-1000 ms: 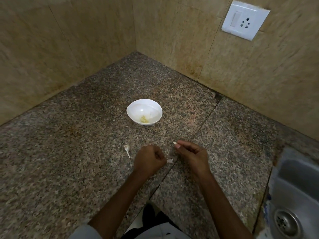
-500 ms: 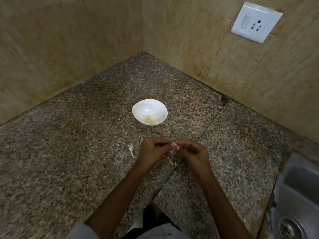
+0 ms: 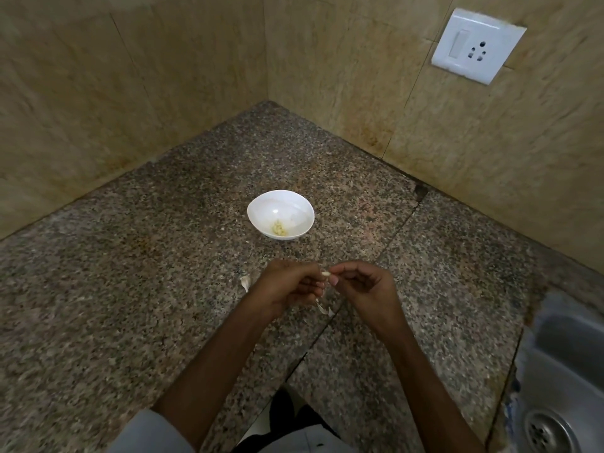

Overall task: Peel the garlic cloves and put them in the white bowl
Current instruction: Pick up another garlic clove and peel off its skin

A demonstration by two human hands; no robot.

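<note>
A white bowl stands on the granite counter with a few peeled garlic pieces in it. Just in front of the bowl, my left hand and my right hand meet above the counter. Both pinch one small pale garlic clove between their fingertips. An unpeeled clove lies on the counter just left of my left hand. Bits of garlic skin lie below my hands.
Tiled walls form a corner behind the bowl, with a white switch and socket plate on the right wall. A steel sink with a drain sits at the right edge of the counter.
My left hand rose from the counter and joined my right hand on the clove. The view shifted slightly; the bowl has not moved.
</note>
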